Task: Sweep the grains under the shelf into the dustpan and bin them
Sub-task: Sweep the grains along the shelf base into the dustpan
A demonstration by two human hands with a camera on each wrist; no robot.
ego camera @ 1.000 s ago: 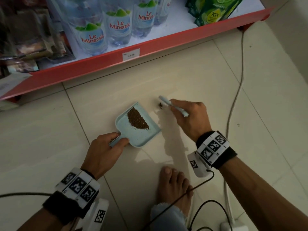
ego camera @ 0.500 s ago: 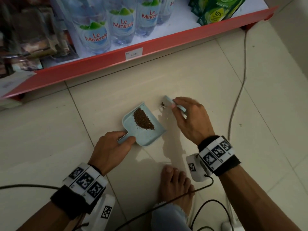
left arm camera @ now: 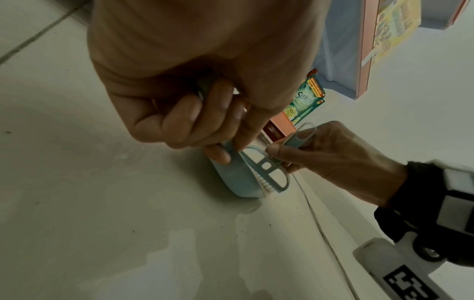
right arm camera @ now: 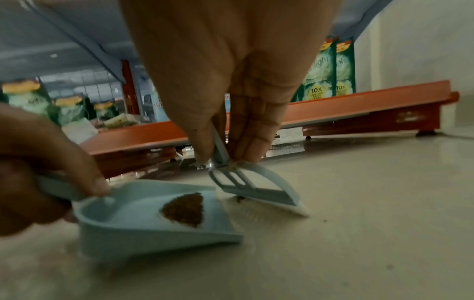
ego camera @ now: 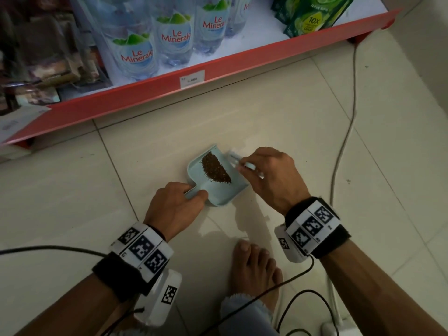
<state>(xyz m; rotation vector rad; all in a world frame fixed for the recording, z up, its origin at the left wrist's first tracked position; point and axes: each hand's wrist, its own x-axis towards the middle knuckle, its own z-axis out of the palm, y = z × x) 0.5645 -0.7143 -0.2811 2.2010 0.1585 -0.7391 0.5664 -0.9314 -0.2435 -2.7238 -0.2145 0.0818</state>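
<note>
A light blue dustpan lies on the tiled floor with a dark brown pile of grains in it. My left hand grips its handle at the near left; the left wrist view shows the fingers curled round it. My right hand pinches a small light blue brush, whose bristles rest on the floor at the pan's open right edge. In the right wrist view the brush stands just right of the dustpan, with a few grains under its bristles.
The red shelf edge runs across the far side, with water bottles and green sachets on it. A white cable runs along the floor at right. My bare foot and black wrist cables are near.
My right hand has drawn the brush left, from a short way off the dustpan up to its open edge, pushing the small clump of grains along. My left hand keeps holding the handle.
</note>
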